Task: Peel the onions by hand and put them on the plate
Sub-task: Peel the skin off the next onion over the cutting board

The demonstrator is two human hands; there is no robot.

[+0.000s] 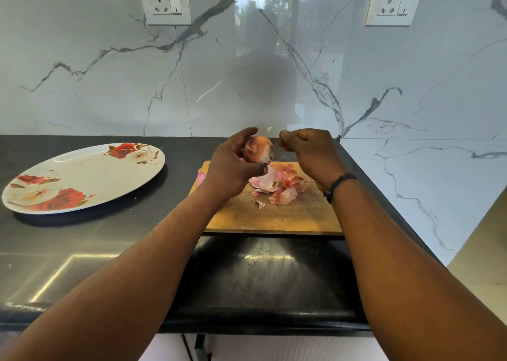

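Observation:
My left hand point(230, 165) grips a reddish-brown onion point(258, 149) with papery skin, held above the far end of a wooden cutting board point(274, 215). Just right of the onion, my right hand point(307, 152) has its fingers curled and its fingertips pinched together; whether a thin bit of skin is between them is too small to tell. A pile of pink onion peels point(277, 185) lies on the board under the hands. The oval plate point(82, 176) with red rose prints sits to the left on the dark counter, nothing on it.
A pink piece point(201, 176) pokes out at the board's left edge, partly hidden by my left wrist. The black counter point(109, 251) ends at a marble wall behind and on the right. Two wall sockets point(165, 2) are mounted high up.

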